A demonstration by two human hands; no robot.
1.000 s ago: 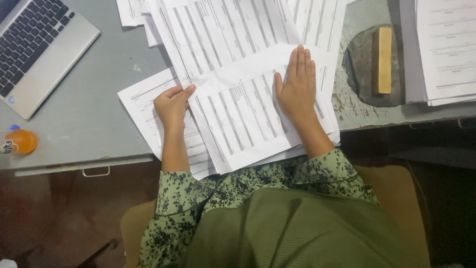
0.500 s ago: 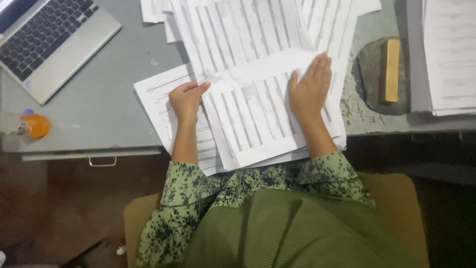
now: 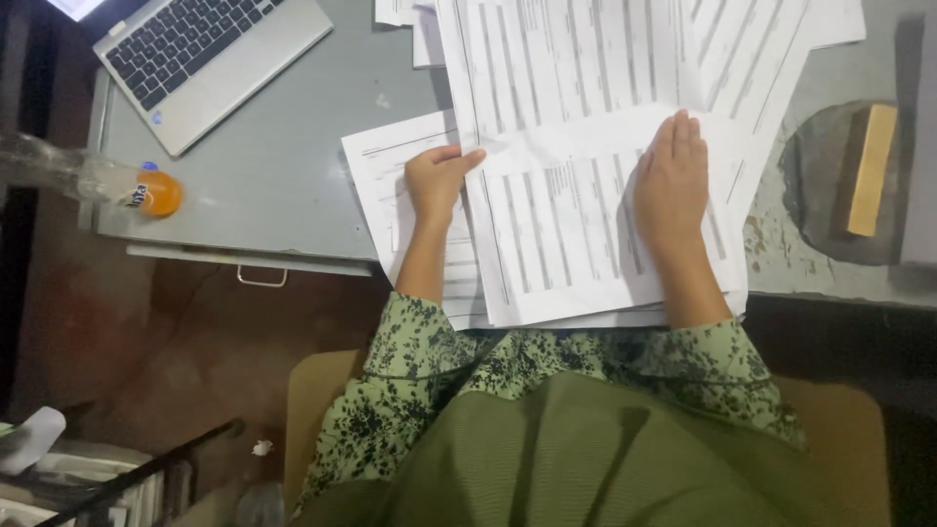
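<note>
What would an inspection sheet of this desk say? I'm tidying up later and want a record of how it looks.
Surface: grey metal desk, paint chipped near the right edge.
Job's things: top printed sheet on a paper stack, overhanging the desk's front edge.
Clutter: open laptop; plastic bottle with orange cap; wooden block on a dark round patch.
Hands: left hand grips the sheet's left edge; right hand lies flat on it.
Cables: nothing seen.
Surroundings: drawer handle below; reddish floor.
</note>
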